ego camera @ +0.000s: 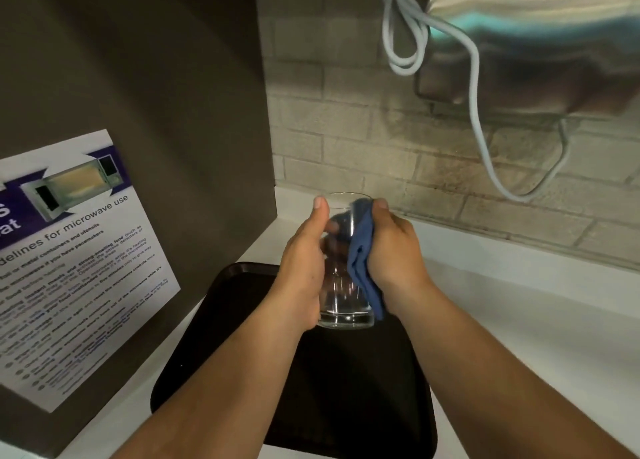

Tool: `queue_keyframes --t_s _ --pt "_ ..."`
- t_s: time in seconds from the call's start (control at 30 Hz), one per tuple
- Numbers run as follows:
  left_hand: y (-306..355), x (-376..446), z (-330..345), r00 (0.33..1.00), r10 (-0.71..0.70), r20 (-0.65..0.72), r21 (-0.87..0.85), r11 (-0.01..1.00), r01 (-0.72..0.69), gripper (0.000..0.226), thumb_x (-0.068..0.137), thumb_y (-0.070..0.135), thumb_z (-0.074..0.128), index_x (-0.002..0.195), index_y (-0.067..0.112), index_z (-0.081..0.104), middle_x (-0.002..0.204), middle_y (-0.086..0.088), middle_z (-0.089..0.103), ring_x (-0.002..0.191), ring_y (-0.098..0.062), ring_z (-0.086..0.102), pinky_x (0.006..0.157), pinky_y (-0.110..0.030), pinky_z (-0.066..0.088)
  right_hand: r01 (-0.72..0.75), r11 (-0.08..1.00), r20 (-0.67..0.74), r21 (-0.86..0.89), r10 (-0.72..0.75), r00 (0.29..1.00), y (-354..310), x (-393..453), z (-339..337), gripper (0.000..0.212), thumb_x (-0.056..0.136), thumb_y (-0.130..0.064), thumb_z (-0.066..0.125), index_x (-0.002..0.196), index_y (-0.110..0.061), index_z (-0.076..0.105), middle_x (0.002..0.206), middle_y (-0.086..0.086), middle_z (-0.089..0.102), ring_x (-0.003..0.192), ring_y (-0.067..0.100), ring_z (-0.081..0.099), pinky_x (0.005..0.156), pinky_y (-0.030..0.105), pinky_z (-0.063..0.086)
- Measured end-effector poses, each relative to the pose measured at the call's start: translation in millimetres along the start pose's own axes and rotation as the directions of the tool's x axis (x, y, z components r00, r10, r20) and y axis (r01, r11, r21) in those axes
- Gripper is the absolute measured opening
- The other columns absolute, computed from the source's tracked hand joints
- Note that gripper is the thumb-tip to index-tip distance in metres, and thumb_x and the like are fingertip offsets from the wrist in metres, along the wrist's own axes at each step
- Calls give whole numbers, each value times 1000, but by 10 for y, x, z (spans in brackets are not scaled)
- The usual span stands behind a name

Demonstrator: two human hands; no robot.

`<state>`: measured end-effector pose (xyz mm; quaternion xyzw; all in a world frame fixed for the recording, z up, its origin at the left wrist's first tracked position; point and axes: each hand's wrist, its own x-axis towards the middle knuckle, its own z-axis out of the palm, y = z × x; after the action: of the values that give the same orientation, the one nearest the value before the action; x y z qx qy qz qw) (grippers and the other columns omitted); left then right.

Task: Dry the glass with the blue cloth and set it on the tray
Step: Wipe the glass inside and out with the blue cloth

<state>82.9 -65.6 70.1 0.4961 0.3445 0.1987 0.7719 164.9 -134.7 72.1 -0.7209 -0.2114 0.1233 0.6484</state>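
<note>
A tall clear glass is held upright in the air above the far end of a black tray. My left hand wraps around its left side, thumb up near the rim. My right hand presses a blue cloth against the glass's right side. Part of the cloth is tucked over the rim into the glass. The rest hangs down along the outside almost to the base.
The tray lies on a white counter. A dark panel with a microwave-use notice stands close on the left. A tiled wall is behind. A steel hand dryer with looped grey cables hangs at upper right.
</note>
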Motion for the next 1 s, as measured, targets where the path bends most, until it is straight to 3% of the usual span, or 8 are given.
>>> queue_keyframes --t_s 0.1,0.2,0.33,0.57,0.7,0.8,0.9,1.0 --pt "114 13 -12 998 -20 -58 0 1000 20 67 95 76 48 110 14 68 101 -13 77 87 -29 74 74 -45 60 -82 995 112 48 77 991 103 -205 -8 49 102 -38 30 79 -12 64 54 1 63 52 6 63 49 9 44" --pt "141 54 -26 991 -41 -128 -26 999 38 70 93 79 49 118 16 66 119 -20 74 101 -34 74 91 -52 62 115 974 150 -195 -87 985 265 -505 75 27 102 -38 31 92 -24 52 70 -3 63 62 -4 63 54 7 44" --pt "62 40 -22 996 -6 -89 28 1000 9 66 97 74 46 122 16 67 111 -11 73 100 -26 71 80 -42 57 354 870 113 -343 -335 935 200 -468 172 23 100 -35 36 111 -17 43 89 -6 53 75 2 57 60 12 42" --pt "109 -17 -58 998 40 -47 -9 999 -41 67 95 75 48 109 13 68 94 -10 76 82 -27 75 72 -43 61 -131 990 102 53 126 987 -41 -162 23 48 102 -39 32 76 -11 62 67 2 63 62 13 61 64 27 46" --pt "150 26 -76 989 34 -146 -10 999 -36 70 93 79 48 118 16 67 111 -15 73 102 -35 74 94 -55 61 71 984 183 -164 -41 982 243 -595 66 32 101 -39 31 91 -22 56 75 1 66 69 3 65 59 13 47" --pt "74 28 -77 995 35 -93 26 999 -33 66 95 77 46 108 17 71 101 -11 77 92 -25 74 82 -43 59 271 935 162 -231 -237 958 241 -568 106 18 100 -35 35 98 -22 47 84 0 62 73 10 63 65 18 51" --pt "25 11 -83 999 9 32 39 999 -10 65 96 75 45 94 17 75 77 -3 81 74 -20 77 73 -39 59 187 974 62 -132 -180 982 97 -299 82 22 102 -35 33 106 -22 50 89 -2 64 79 6 63 66 13 50" --pt "29 9 -86 998 -24 56 98 995 18 81 87 85 44 120 18 75 111 -9 81 107 -30 76 99 -51 59 125 990 14 -70 -124 992 82 -104 57 39 102 -40 28 114 -15 56 92 3 68 87 12 65 82 29 52"
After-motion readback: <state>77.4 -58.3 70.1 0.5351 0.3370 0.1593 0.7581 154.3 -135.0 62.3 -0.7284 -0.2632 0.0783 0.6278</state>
